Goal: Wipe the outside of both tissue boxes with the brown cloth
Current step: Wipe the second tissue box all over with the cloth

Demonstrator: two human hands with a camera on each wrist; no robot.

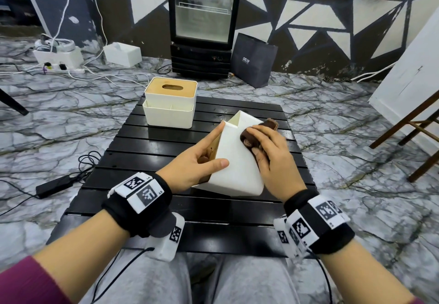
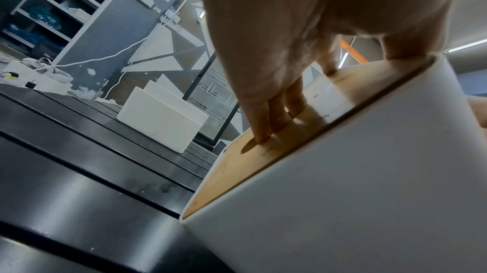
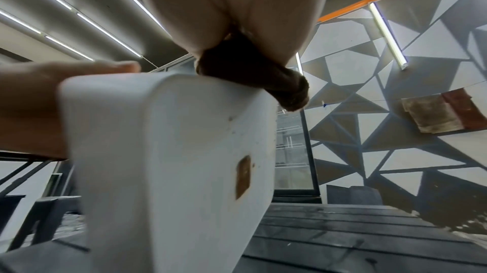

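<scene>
A white tissue box is tipped on its side on the black slatted table, its wooden lid facing left. My left hand grips this near box: thumb on the upper white side, fingers against the lid. My right hand presses the bunched brown cloth onto the box's right upper edge. In the right wrist view the brown cloth sits on top of the near box. A second tissue box stands upright at the table's far left, also seen as the far box.
A glass-door fridge and a dark paper bag stand on the floor beyond the table. Cables and a power strip lie at the left, with a black adapter by the table. A wooden stool is at the right.
</scene>
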